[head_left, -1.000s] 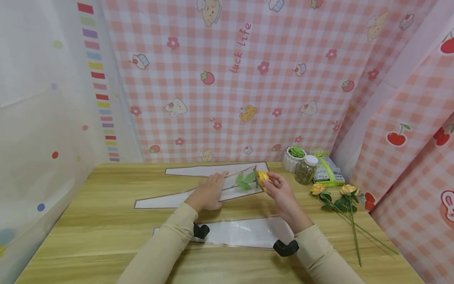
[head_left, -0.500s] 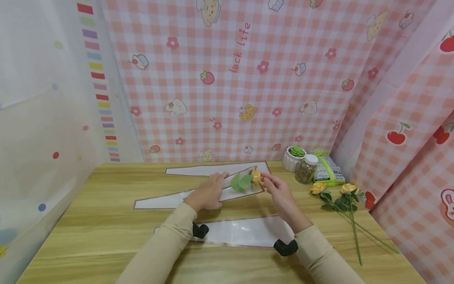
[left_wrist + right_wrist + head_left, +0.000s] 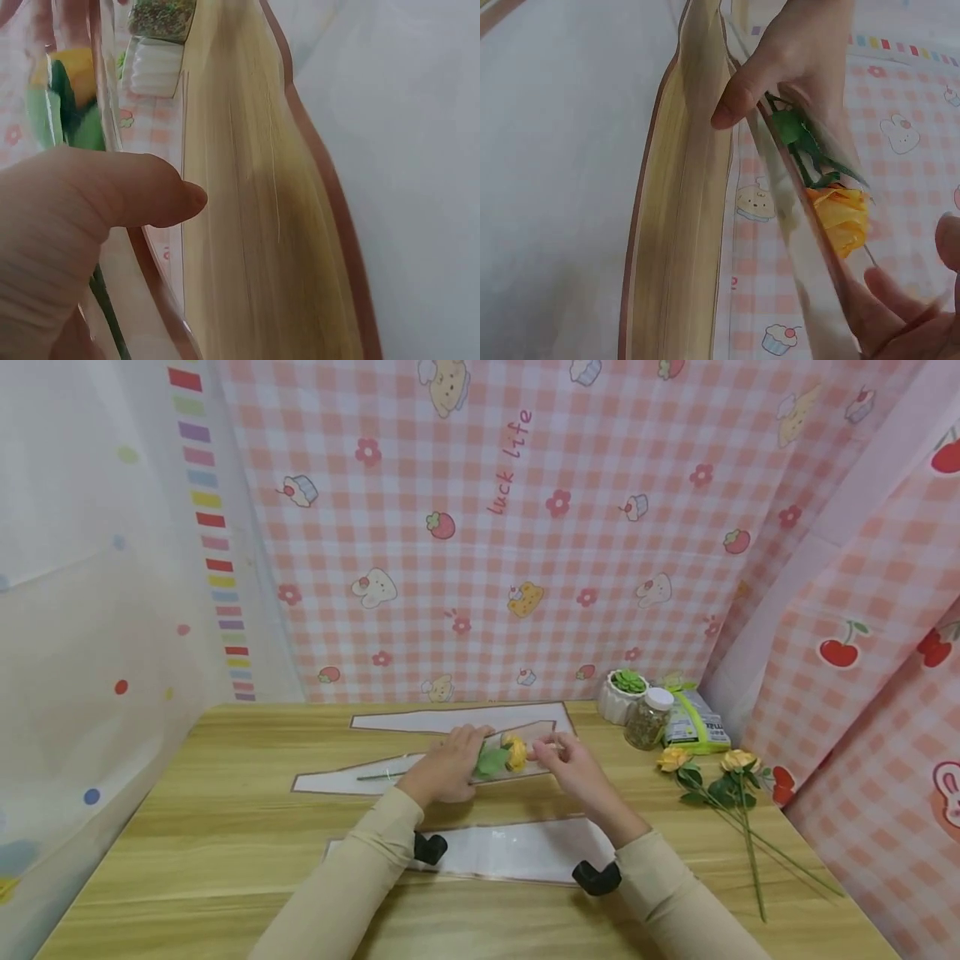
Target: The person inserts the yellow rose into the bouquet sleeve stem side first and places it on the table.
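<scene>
A yellow rose (image 3: 516,753) with green leaves lies within a clear-and-white flower sleeve (image 3: 330,781); its stem shows toward the narrow end. My left hand (image 3: 444,768) grips the sleeve around its middle and covers part of the stem. In the left wrist view, the left thumb (image 3: 150,191) lies across the near side of the sleeve. At the wide end, my right hand (image 3: 581,777) is just beyond the rose head, fingers loosely bent. The right wrist view puts the right thumb apart from the fingers (image 3: 885,300), which are beside the sleeve edge below the bloom.
Another flower sleeve (image 3: 517,852) lies in front, under the forearms, and one more (image 3: 420,720) at the back. To the right are two roses with crossed stems (image 3: 746,827), a potted succulent (image 3: 621,693), a lidded jar (image 3: 648,722) and a grey-green packet (image 3: 693,722).
The rose has slid left, deeper into the sleeve, and its stem now shows near the narrow end. My right hand has followed leftward and let go of the bloom. The left hand stays on the sleeve.
</scene>
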The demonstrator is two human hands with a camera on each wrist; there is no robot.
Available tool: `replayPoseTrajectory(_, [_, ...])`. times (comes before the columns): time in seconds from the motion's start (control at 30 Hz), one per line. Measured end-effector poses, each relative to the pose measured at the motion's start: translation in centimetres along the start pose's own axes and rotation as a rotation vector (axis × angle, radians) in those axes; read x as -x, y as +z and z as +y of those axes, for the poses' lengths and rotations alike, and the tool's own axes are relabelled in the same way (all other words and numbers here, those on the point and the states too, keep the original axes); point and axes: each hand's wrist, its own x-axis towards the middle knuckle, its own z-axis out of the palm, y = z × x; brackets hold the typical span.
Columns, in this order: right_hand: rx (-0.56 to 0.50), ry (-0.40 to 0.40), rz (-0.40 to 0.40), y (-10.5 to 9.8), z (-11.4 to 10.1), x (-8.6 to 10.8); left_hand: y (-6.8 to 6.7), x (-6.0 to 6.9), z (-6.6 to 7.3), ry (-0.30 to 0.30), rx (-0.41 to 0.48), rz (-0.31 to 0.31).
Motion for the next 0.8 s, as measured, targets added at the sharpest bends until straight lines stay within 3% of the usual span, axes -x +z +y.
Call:
replayPoseTrajectory(0.13, [-0.002,0.008,-0.054,0.2,-0.1,-0.3,-0.2,0.1,0.2,0.015,-0.017,0.005])
replayPoseTrajectory(0.27, [-0.026,0.024,-0.05,0.1,0.0,-0.2,-0.3,0.3,-0.4,0.01,-0.049,0.019])
replayPoseTrajectory(0.43, [-0.067,0.05,-0.04,-0.7,0.2,-0.4,-0.7,1.0,-2.1,-0.033,-0.07,0.054])
replayPoseTrajectory(0.63, [-0.143,0.038,-0.117,-1.8,0.9,-0.9,-1.5,2.4,-4.2,-0.083,-0.071,0.057])
replayPoseTrajectory(0.8, [-0.179,0.058,-0.109,-2.8,2.1,-1.8,-1.7,3.4,-5.9,-0.098,-0.088,0.047])
